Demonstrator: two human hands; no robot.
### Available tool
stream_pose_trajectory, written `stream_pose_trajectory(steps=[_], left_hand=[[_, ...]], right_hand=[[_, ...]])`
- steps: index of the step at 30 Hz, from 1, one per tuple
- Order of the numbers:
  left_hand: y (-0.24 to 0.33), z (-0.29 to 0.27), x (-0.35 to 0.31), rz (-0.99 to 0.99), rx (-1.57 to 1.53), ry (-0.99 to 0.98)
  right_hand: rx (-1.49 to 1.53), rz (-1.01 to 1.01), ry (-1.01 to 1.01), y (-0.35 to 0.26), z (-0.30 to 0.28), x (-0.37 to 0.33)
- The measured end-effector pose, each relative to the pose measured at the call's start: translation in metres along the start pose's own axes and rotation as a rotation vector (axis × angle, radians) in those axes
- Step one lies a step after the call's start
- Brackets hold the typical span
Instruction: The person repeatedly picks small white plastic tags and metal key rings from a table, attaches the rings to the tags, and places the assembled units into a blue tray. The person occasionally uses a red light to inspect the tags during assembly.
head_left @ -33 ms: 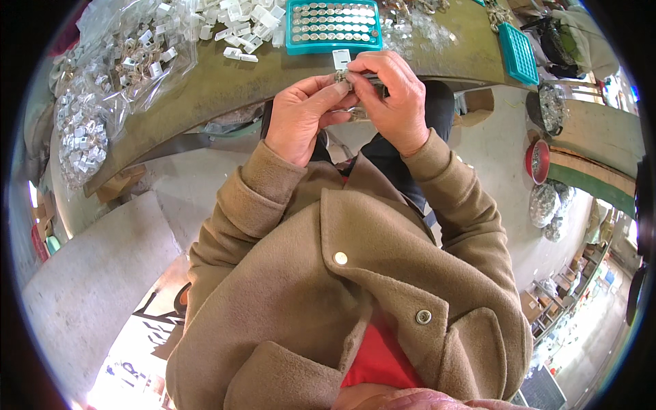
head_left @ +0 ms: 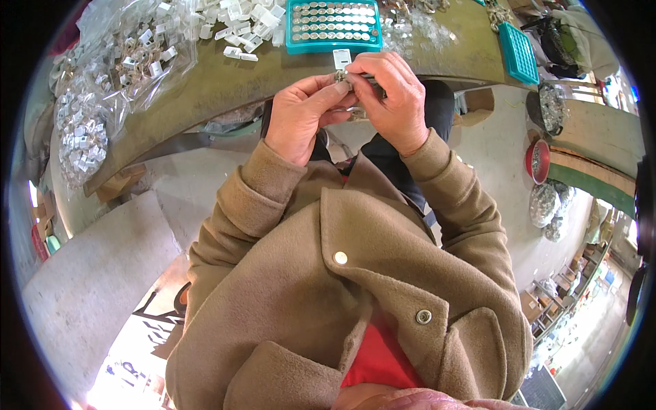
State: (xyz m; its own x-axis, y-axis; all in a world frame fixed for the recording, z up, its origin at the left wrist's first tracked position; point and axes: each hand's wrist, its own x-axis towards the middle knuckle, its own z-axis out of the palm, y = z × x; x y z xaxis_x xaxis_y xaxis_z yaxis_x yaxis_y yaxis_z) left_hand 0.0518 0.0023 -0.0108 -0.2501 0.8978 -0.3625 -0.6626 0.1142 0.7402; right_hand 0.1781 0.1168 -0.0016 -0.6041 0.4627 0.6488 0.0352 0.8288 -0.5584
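At the table's front edge my two hands meet over a small white plastic tag (head_left: 342,59) with a bit of gold-toned metal at its lower end. My left hand (head_left: 304,113) is closed, thumb and forefinger pinching the metal part. My right hand (head_left: 393,96) comes in from the other side, with its thumb and forefinger pressed together at the same spot. Fingertips hide most of the metal piece, so its exact shape does not show. Just beyond the tag stands a teal tray (head_left: 335,48) holding rows of round silvery pieces.
Loose white plastic pieces (head_left: 249,27) lie left of the tray. Clear bags (head_left: 85,147) of similar pieces sit on the table's left side. Small clear pieces (head_left: 417,34) are scattered right of the tray. A second teal tray (head_left: 518,55) stands at the table's right end.
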Motion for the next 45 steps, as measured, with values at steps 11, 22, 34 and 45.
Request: stream_pose_trajectory(steps=[11, 22, 34, 45], left_hand=[[-0.014, 0.006, 0.000, 0.242, 0.216, 0.066], [-0.014, 0.003, 0.004, 0.025, 0.012, -0.014], [-0.023, -0.014, 0.013, -0.350, -0.490, -0.210], [-0.025, 0.000, 0.012, -0.382, -0.539, -0.099]], right_hand=[[0.225, 0.193, -0.186, 0.005, -0.014, 0.000], [0.551, 0.777, -0.190, 0.000, -0.012, -0.005], [1.156, 0.957, -0.156, 0.004, -0.015, -0.012], [0.724, 0.606, -0.312, 0.013, -0.021, -0.022]])
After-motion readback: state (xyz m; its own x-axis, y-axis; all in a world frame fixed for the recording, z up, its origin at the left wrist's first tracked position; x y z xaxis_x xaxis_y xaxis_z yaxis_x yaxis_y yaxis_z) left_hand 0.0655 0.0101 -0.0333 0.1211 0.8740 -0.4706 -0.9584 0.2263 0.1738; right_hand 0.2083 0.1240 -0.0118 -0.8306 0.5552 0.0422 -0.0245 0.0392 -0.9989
